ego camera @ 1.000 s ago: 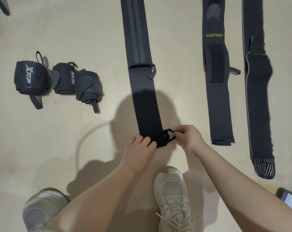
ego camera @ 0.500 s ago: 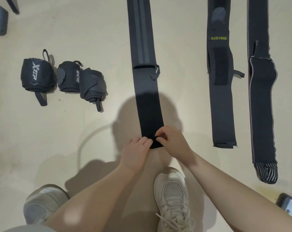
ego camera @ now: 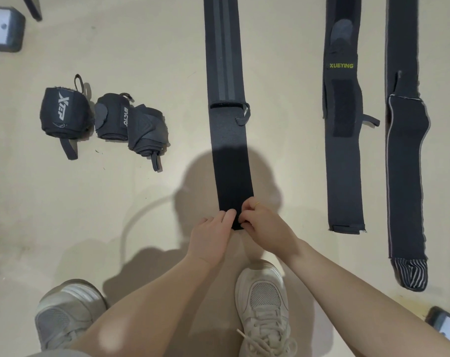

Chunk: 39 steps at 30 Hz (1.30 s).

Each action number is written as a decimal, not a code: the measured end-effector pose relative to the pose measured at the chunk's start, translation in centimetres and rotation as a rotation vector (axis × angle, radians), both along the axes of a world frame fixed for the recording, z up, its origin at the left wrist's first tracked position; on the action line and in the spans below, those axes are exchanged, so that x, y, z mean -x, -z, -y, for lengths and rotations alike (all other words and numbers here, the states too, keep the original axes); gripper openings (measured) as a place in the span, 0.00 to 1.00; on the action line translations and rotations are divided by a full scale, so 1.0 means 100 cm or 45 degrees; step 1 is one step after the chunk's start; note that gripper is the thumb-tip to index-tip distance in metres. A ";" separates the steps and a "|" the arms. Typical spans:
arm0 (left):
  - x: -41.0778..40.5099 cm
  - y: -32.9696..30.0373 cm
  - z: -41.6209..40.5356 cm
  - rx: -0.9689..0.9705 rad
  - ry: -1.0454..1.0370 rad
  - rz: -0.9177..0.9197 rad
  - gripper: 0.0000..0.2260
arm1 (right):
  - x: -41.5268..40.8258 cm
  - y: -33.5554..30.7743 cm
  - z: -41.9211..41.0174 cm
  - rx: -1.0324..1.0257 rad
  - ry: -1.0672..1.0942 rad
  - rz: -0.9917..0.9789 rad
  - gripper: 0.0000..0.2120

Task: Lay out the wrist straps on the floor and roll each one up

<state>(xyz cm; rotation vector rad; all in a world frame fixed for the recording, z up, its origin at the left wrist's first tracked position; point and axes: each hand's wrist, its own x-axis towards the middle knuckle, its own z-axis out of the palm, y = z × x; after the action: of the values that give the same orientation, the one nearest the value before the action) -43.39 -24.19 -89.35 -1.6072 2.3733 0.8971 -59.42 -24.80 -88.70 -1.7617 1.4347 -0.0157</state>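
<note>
A long dark strap with two grey stripes (ego camera: 229, 140) lies flat on the floor, running away from me. Both hands pinch its near end: my left hand (ego camera: 211, 237) on the left corner, my right hand (ego camera: 264, 222) on the right, fingers curled over the folded edge. To the right lie two more flat straps, one marked XUEYING (ego camera: 343, 155) and one with a striped tip (ego camera: 405, 176). At the left sit three rolled straps: one with an X logo (ego camera: 64, 113), a middle one (ego camera: 111, 117) and a grey one (ego camera: 146, 130).
My two pale shoes stand at the bottom, the left shoe (ego camera: 66, 313) and the right shoe (ego camera: 264, 302) just below the strap's end. A phone (ego camera: 448, 328) lies at the bottom right corner. A dark block (ego camera: 3, 28) sits at the top left.
My right hand moved in from the loop at the strap's right corner onto the end itself. The near end is now folded over under both hands.
</note>
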 end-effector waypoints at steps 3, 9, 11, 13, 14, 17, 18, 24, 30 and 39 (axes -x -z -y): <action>0.002 -0.003 -0.001 0.017 -0.011 -0.012 0.09 | 0.003 -0.004 0.005 0.125 -0.203 -0.079 0.07; 0.007 0.000 0.001 0.110 -0.016 0.020 0.14 | -0.001 -0.008 0.012 0.390 -0.522 -0.277 0.11; 0.005 0.003 0.001 0.125 -0.033 0.034 0.12 | -0.004 -0.005 0.014 0.398 -0.503 -0.265 0.13; 0.003 0.003 -0.001 0.094 -0.063 0.017 0.07 | -0.005 -0.004 0.015 0.292 -0.493 -0.248 0.09; 0.004 0.002 -0.002 0.060 -0.074 0.008 0.06 | -0.005 -0.002 0.017 0.215 -0.501 -0.243 0.09; 0.003 0.003 -0.002 0.037 -0.086 0.006 0.11 | 0.000 0.002 0.023 0.120 -0.526 -0.272 0.11; 0.004 0.000 0.000 0.046 -0.067 0.013 0.11 | 0.001 0.002 0.023 0.103 -0.525 -0.271 0.11; 0.008 -0.002 0.008 0.161 0.187 0.148 0.18 | 0.000 0.000 0.027 0.024 -0.421 -0.238 0.10; 0.007 -0.007 0.016 0.066 0.173 0.137 0.13 | 0.011 -0.001 0.037 -0.253 0.018 0.003 0.14; 0.014 -0.012 0.026 -0.086 -0.368 -0.015 0.08 | 0.003 0.004 0.038 0.056 -0.118 -0.230 0.13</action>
<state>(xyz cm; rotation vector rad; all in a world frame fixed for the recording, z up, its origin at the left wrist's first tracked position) -44.81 -26.77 -88.18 -1.9546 2.1251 1.0255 -59.69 -28.63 -89.08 -1.9041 1.4873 0.1656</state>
